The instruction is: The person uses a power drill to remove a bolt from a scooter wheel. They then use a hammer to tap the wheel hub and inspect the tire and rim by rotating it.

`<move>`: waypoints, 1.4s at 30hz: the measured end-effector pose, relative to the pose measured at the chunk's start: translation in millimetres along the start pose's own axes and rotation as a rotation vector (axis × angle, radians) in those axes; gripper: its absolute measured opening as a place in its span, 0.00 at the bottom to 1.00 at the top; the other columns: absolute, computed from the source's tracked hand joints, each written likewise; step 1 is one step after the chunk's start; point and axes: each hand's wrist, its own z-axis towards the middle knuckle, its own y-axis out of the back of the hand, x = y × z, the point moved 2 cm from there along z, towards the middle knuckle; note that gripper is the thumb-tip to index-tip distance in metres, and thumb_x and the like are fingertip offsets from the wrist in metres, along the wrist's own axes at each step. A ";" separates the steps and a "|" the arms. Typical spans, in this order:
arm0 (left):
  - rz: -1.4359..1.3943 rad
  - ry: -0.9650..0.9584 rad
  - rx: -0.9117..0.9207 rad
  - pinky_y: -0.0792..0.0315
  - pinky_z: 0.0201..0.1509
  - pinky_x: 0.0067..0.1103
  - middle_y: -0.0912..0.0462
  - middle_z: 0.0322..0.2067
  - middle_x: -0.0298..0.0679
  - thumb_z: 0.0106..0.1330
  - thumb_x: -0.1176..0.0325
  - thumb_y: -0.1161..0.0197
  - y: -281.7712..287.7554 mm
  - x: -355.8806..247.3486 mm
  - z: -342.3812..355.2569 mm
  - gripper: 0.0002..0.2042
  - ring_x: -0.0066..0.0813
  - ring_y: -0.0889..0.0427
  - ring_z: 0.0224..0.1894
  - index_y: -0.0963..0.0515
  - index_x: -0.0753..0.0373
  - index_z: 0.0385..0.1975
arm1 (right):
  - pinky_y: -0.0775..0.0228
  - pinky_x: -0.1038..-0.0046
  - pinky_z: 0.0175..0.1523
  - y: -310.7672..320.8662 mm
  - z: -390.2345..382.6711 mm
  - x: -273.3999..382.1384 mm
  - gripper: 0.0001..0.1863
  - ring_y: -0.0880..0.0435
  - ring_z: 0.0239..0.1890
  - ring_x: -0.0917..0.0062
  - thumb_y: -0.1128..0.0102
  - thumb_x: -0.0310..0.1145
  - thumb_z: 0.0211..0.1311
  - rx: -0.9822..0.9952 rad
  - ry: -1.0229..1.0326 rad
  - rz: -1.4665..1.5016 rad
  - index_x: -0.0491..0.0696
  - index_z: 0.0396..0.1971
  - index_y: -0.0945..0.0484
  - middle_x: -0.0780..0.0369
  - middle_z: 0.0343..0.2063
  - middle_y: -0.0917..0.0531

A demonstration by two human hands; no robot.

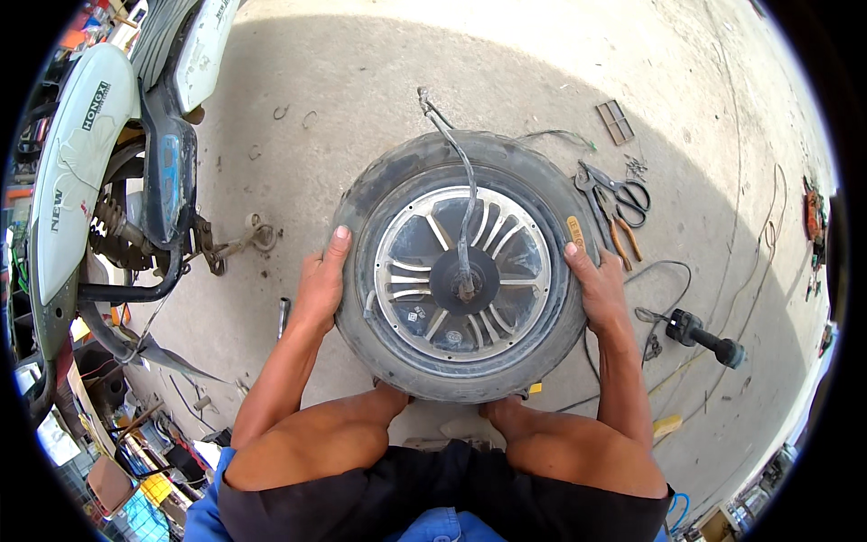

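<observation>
A hub-motor wheel (512, 242) with a black tire (397, 172) lies in front of me between my knees, its silver-rimmed motor cover facing up. My left hand (324, 282) is closed around the tire's left side, thumb pointing up along the sidewall. On the opposite side, my right hand (600, 285) grips the tire with its thumb on the sidewall. The fingers of both hands are mostly hidden under the tire. From the hub's middle a grey cable (471, 190) runs up across the cover and past the tire's far edge.
Right of the wheel lie a wrench (593, 200), black scissors (635, 200), orange-handled pliers (623, 237), small screws (636, 167) and a divided tray (616, 123). Farther right is a black power tool (704, 338) with a cord. A white scooter (86, 163) stands at left.
</observation>
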 end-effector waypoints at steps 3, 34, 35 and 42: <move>0.064 0.031 -0.002 0.20 0.47 0.29 0.14 0.42 0.53 0.65 0.31 0.38 9.3 36.8 41.8 0.44 0.36 0.14 0.42 0.19 0.80 0.48 | 0.22 0.63 0.46 -5.1 28.3 -22.5 0.44 0.13 0.40 0.66 0.28 0.60 0.56 0.033 -0.086 -0.082 0.26 0.47 0.21 0.45 0.39 0.14; 0.023 -0.014 -0.009 0.21 0.50 0.30 0.14 0.43 0.55 0.64 0.31 0.37 9.1 61.3 43.1 0.46 0.38 0.14 0.45 0.22 0.84 0.50 | 0.20 0.65 0.43 -15.8 22.6 -42.1 0.45 0.12 0.37 0.65 0.27 0.60 0.55 0.013 -0.037 -0.034 0.26 0.49 0.21 0.46 0.36 0.13; 0.026 -0.025 -0.008 0.21 0.50 0.30 0.14 0.43 0.55 0.65 0.31 0.37 9.6 64.4 40.7 0.46 0.38 0.14 0.45 0.22 0.83 0.50 | 0.20 0.65 0.43 -16.7 20.1 -43.8 0.45 0.12 0.36 0.65 0.27 0.60 0.55 0.005 -0.038 -0.051 0.26 0.49 0.21 0.47 0.35 0.13; 0.019 -0.021 0.061 0.18 0.47 0.28 0.13 0.44 0.51 0.70 0.33 0.43 11.8 3.6 2.6 0.42 0.34 0.12 0.40 0.22 0.78 0.55 | 0.20 0.71 0.40 -1.6 -19.8 26.0 0.36 0.12 0.34 0.72 0.28 0.52 0.61 0.017 0.041 0.048 0.28 0.47 0.20 0.50 0.35 0.13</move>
